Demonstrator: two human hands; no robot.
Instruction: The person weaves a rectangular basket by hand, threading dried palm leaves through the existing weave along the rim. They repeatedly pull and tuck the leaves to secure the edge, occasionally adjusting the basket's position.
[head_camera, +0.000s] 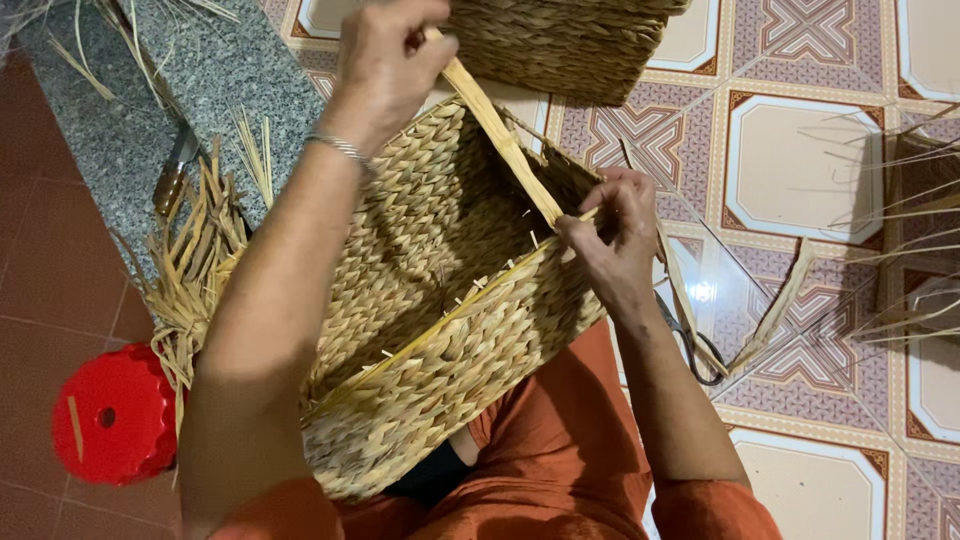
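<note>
Straw strip taut between left hand and right hand, both grips pinching it, above basket.

No packages, labels, signs or screens show anywhere in this view.

A red stool, scissors (on patterned tiles) and a second basket.
</note>
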